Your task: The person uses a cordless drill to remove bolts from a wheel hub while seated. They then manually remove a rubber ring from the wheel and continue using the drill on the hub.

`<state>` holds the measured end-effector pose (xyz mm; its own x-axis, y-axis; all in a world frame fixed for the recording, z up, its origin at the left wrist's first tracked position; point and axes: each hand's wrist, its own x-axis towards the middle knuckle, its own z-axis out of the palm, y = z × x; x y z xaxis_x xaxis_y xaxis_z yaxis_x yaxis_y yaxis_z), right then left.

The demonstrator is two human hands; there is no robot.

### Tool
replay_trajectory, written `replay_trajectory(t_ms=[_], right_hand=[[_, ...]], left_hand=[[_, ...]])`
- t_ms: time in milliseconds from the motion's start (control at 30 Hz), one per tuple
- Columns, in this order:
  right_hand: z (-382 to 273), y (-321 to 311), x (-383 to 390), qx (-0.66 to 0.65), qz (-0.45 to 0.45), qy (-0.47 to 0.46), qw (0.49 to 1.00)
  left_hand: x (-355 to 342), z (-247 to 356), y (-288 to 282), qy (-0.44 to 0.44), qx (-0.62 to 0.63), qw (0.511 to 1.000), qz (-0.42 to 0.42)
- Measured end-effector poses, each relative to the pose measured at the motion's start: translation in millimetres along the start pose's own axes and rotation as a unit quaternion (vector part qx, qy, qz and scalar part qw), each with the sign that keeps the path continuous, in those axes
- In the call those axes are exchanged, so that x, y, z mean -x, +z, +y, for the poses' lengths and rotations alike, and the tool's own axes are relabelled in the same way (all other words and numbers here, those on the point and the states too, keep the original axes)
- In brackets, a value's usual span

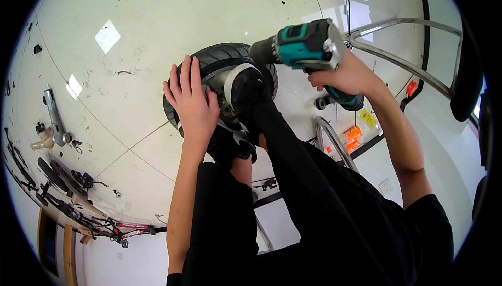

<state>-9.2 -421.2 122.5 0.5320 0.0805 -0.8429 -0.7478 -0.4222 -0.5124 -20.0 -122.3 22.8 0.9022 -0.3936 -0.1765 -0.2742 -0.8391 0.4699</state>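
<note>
A black-tyred wheel (221,51) lies on the floor between my feet, with treads along its rim. My left hand (191,105) rests on the wheel's left side, its fingers stretched out over the tyre. A teal and black cordless drill (300,45) is gripped by the handle in my right hand (348,74). The drill points left, with its chuck above the tyre's upper right edge; whether a bit touches the wheel is hidden. One of my shoes (247,84), black with a white sole, presses on the wheel's middle and covers much of the hub.
A chrome-framed chair (402,66) stands at the right. Near it lie orange and clear bottles (353,135) by the wall. Bicycle frames and parts (89,218) line the left wall. A grey metal part (55,116) lies on the tiled floor (141,103).
</note>
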Motion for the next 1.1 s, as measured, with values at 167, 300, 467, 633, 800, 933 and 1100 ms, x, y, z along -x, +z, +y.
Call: replay_trajectory(t_ms=[167, 300, 467, 633, 800, 933, 1100], right_hand=[[-15, 13, 12, 0.231, 0.03, -0.048, 0.971], [-3, 14, 23, 0.168, 0.054, -0.08, 0.981], [1, 11, 30, 0.142, 0.094, -0.106, 0.98], [-3, 12, 26, 0.078, 0.075, -0.073, 0.992], [9, 13, 16, 0.098, 0.078, -0.081, 0.989], [-1, 12, 16, 0.052, 0.054, -0.028, 0.997], [11, 15, 18, 0.104, 0.094, -0.11, 0.984]], left_hand=[[-2, 0, 0, -0.001, 0.004, 1.0, 0.003], [0, 0, 0, 0.001, 0.003, 1.0, 0.008], [1, -3, 3, 0.0, 0.008, 1.0, 0.014], [0, -1, 1, 0.001, 0.012, 1.0, 0.019], [-1, 0, 1, 0.002, 0.006, 1.0, 0.007], [1, -3, 3, 0.005, 0.002, 1.0, 0.013], [1, -2, 3, 0.002, 0.004, 1.0, 0.01]])
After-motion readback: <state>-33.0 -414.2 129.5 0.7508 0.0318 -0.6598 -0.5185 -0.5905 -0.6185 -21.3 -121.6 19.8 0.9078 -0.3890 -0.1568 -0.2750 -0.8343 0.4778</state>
